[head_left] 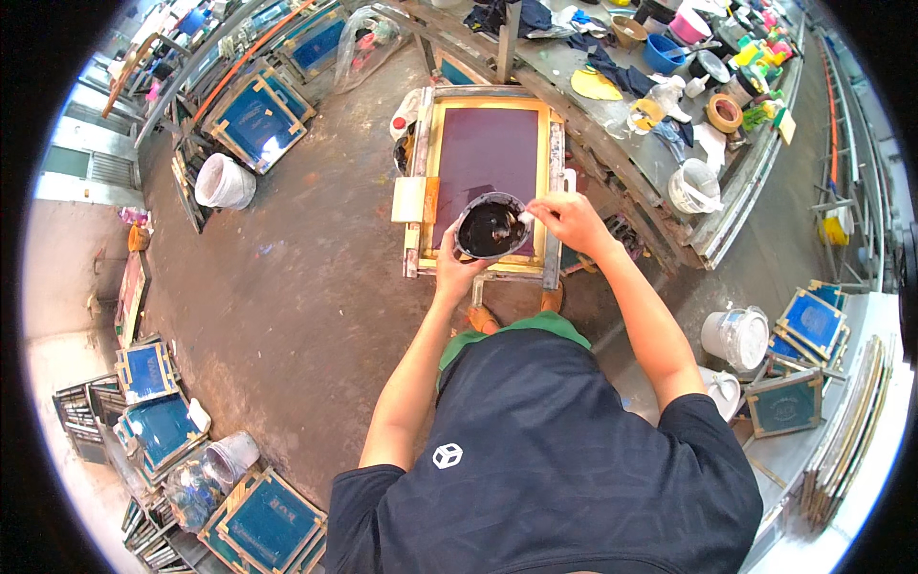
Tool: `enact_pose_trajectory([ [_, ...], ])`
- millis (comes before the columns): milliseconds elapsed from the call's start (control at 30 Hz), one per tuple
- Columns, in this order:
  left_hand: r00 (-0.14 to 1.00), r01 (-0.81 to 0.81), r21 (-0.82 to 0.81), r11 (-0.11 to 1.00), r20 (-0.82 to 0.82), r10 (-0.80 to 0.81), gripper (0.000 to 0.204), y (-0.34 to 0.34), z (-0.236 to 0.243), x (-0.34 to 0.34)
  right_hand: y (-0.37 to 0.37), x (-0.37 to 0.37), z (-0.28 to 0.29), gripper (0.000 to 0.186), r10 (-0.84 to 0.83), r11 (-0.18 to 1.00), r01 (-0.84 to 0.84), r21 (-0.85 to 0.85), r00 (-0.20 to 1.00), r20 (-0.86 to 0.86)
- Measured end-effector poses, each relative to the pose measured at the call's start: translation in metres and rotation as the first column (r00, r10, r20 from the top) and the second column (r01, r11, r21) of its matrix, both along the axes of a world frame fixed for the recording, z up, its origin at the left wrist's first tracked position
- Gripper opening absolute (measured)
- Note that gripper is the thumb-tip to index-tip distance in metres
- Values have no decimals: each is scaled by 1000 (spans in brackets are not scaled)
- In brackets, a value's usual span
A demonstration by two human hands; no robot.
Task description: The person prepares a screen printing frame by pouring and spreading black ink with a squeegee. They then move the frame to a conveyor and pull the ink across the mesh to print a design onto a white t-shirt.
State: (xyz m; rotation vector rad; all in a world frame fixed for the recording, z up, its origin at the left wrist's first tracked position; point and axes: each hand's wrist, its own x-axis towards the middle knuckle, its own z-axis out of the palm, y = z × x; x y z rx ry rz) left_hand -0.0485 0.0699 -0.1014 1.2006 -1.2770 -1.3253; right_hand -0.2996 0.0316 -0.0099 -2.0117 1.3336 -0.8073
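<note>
My left hand (455,268) is wrapped round the side of a dark plastic tub (463,247), which is tilted so that its mouth shows. Inside lies dark, almost black ink (481,232). With closed fingers, my right hand (572,222) pinches a small whitish piece (526,218) at the tub's right rim; its kind and lower end cannot be made out. Beneath the tub is a wooden-framed printing screen (553,182) with purple mesh (490,143) and a yellow taped border. A pale, flat block (409,199) rests across the frame's left side.
At the upper right, a long table (612,115) carries tubs, rags, bottles and a tape roll (724,113). White buckets (225,182) stand on the floor at both sides. Blue-green framed screens (256,120) lean around the room. A metal post (509,43) rises behind my screen.
</note>
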Motion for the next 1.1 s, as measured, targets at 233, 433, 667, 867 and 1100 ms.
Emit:
enact_pose_trajectory([
  [233, 999, 37, 3, 999, -8, -37, 92, 13, -3, -8, 4, 10, -15, 15, -23, 998, 28, -60, 997, 79],
  [433, 999, 36, 31, 999, 17, -36, 95, 13, -13, -8, 18, 4, -18, 19, 38, 975, -61, 212, 993, 111],
  [667, 992, 55, 16, 998, 112, -56, 97, 11, -24, -1, 13, -6, -25, 17, -72, 995, 65, 70, 993, 93],
  [867, 979, 93, -43, 995, 188, -83, 94, 12, -38, 1, 20, 14, -43, 18, -71, 982, 19, 187, 959, 275],
  [1100, 986, 95, -3, 995, 141, -94, 96, 10, -43, 3, 28, 4, -42, 19, 55, 989, -72, 126, 990, 133],
])
